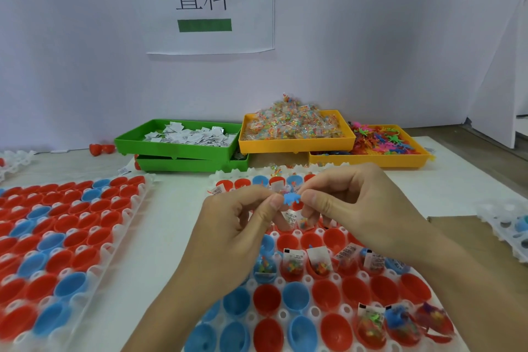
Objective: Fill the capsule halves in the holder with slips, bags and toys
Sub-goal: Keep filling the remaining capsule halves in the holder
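Blue plastic, a small toy (pixel 291 199), sits pinched between the fingertips of both hands over the holder (pixel 285 314): the left hand (pixel 240 226) nips its left end with thumb and forefinger, the right hand (pixel 348 203) its right end, other fingers loosely curled. The hands hover above the holder's middle rows. Within the holder, one row of capsule halves (pixel 323 293) below the hands already has slips and bags standing in it, a few at the near right corner hold toys too, and many red and blue halves near its front edge look bare. Beyond the holder's far edge lie the slip tray (pixel 160 146), bag tray (pixel 285 143) and toy tray (pixel 371 160). I judge the toy step is in hand; next, one hand must let go and the other drop the toy into a half lacking one.
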Demonstrator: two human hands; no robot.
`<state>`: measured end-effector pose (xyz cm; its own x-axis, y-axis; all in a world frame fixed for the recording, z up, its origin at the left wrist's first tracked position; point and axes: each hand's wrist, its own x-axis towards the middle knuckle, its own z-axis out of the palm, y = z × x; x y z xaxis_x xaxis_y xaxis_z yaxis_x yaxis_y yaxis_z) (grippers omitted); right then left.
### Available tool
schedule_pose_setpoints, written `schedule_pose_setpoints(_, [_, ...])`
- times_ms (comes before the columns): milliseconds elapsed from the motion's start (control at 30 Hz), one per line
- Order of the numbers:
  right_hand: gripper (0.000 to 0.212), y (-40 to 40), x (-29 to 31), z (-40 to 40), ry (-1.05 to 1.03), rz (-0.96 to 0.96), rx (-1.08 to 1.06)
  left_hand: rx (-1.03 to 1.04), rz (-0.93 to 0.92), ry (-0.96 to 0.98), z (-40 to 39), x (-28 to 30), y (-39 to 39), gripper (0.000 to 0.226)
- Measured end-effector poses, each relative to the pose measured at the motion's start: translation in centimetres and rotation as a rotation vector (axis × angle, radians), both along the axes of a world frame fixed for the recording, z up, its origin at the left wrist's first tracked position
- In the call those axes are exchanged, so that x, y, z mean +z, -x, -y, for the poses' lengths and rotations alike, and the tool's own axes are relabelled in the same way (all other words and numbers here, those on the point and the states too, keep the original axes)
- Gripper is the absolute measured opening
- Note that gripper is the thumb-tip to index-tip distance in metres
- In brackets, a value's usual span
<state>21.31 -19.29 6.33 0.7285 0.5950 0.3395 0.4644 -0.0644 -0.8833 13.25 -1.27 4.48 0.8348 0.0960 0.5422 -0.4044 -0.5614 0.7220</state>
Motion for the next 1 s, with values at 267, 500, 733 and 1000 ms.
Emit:
schedule_pose_setpoints(267, [0.011,-0.2,-0.2,0.1,-0.025,0.058,-0.047,-0.033,-0.049,-0.013,0.3,0.0,0.1,0.015])
schedule_pose_setpoints(500, [0.012,-0.2,-0.2,0.2,-0.056,0.029,0.015,-0.036,-0.09,-0.038,0.1,-0.2,0.2,0.016])
schedule_pose_setpoints(733, [0.012,-0.5,0.3,0.8,-0.027,0.058,0.03,-0.024,-0.072,-0.031,-0.2,0.0,0.2,0.014])
schedule_pose_setpoints(1000, [0.007,-0.7,1.3,2.5,0.386,0.003,0.264,0.077,-0.074,0.036,-1.1,0.0,0.0,0.015])
